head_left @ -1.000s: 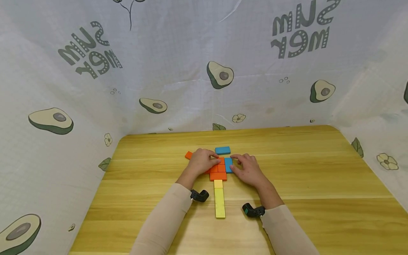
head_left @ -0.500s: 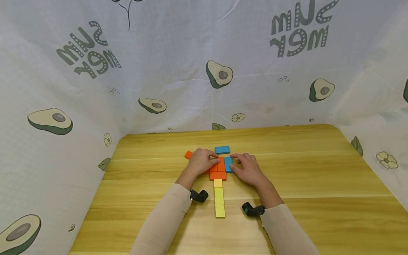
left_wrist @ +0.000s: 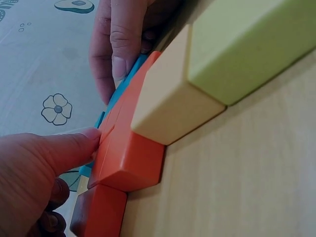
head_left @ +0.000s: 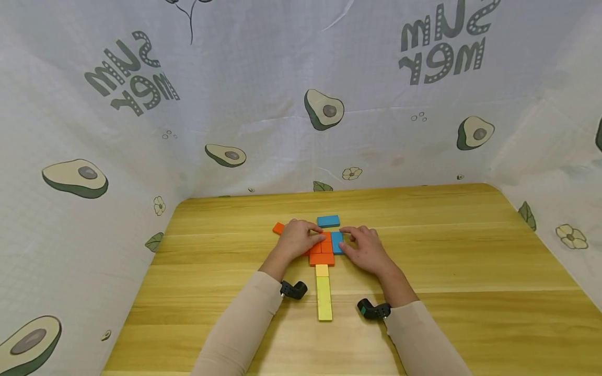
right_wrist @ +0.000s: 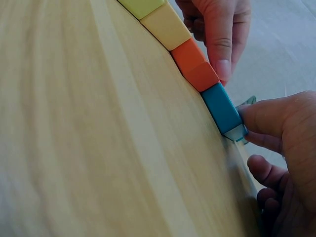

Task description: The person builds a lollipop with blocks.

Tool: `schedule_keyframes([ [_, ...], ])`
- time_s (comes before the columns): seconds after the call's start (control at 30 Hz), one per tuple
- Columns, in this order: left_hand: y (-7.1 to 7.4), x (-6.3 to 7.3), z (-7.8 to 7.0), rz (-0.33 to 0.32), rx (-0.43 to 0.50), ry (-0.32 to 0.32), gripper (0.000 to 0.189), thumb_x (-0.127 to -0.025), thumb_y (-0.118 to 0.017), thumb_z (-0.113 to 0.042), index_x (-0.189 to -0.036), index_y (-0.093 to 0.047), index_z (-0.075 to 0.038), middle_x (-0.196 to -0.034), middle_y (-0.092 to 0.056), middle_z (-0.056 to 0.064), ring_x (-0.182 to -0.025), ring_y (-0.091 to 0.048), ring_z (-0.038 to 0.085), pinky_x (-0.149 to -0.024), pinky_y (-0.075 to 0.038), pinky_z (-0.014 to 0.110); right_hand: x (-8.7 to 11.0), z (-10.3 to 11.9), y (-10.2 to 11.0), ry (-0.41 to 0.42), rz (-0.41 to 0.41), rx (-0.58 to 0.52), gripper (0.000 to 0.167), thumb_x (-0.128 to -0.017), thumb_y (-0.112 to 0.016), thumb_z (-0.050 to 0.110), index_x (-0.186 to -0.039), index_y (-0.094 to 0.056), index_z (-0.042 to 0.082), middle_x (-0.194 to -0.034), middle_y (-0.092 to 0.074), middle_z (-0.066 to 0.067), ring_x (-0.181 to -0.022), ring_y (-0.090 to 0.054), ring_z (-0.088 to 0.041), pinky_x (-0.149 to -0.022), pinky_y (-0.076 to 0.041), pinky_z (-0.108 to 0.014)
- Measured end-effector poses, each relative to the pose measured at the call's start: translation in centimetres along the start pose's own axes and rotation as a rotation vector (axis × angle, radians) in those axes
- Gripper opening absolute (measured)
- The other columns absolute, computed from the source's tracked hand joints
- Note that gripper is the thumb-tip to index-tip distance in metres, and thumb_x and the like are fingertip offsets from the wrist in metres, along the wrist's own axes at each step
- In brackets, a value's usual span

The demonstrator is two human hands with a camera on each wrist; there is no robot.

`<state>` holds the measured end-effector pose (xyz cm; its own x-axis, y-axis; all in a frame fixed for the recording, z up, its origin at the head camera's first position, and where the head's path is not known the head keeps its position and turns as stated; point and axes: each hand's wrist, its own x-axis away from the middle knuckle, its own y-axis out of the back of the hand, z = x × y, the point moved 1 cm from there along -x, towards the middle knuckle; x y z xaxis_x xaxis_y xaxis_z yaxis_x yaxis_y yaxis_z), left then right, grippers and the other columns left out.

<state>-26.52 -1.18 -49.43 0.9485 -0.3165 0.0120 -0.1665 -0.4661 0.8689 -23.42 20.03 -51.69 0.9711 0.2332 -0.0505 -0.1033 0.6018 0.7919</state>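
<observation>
Coloured blocks lie flat on the table, pushed together. My left hand (head_left: pixel 297 237) has thumb and index fingertips close together on an orange block (head_left: pixel 326 237) at the far end of the orange group; in the left wrist view its thumb touches the orange top, and the index tip is hidden. My right hand (head_left: pixel 368 252) holds a blue block (right_wrist: pixel 220 104) between thumb and index finger, against the orange group's right side. Nearest me in the group is a wide orange block (head_left: pixel 322 259). Below it run a pale yellow block (head_left: pixel 322 270) and a long yellow-green block (head_left: pixel 324 298).
Another blue block (head_left: pixel 328 221) lies apart, just beyond the group. An orange block (head_left: pixel 278 228) shows partly past my left hand. The wooden table (head_left: pixel 447 250) ends at a printed cloth (head_left: pixel 263 104) hanging behind and at both sides.
</observation>
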Motion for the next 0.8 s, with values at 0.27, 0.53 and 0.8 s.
schedule_keyframes([
  [0.27, -0.1, 0.0, 0.1, -0.004, -0.006, -0.002, 0.031, -0.098, -0.067, -0.042, -0.119, -0.078, -0.022, -0.061, -0.057, -0.004, -0.072, -0.053, 0.014, -0.116, -0.039, 0.044, 0.0, 0.0, -0.1, -0.017, -0.002, -0.007, 0.043, -0.099, -0.066, 0.031, -0.139, -0.061, 0.014, -0.108, -0.057, -0.011, -0.104, -0.043, -0.03, -0.082, -0.036, -0.04],
  [0.53, -0.1, 0.1, 0.4, -0.035, 0.027, -0.024, 0.034, -0.099, -0.066, -0.042, -0.123, -0.077, -0.02, -0.06, -0.053, -0.004, -0.071, -0.053, 0.015, -0.117, -0.038, 0.044, 0.0, 0.1, 0.0, -0.022, -0.007, -0.011, 0.043, -0.099, -0.066, 0.03, -0.138, -0.061, 0.014, -0.106, -0.057, -0.011, -0.103, -0.043, -0.03, -0.082, -0.035, -0.04],
  [0.8, 0.6, 1.6, 2.8, -0.206, 0.14, 0.013, 0.033, -0.1, -0.066, -0.035, -0.126, -0.074, -0.016, -0.06, -0.045, -0.002, -0.067, -0.047, 0.019, -0.104, -0.047, 0.046, 0.1, 0.1, 0.0, -0.012, -0.016, -0.011, 0.043, -0.098, -0.067, 0.029, -0.138, -0.061, 0.013, -0.106, -0.057, -0.012, -0.103, -0.043, -0.03, -0.081, -0.035, -0.04],
])
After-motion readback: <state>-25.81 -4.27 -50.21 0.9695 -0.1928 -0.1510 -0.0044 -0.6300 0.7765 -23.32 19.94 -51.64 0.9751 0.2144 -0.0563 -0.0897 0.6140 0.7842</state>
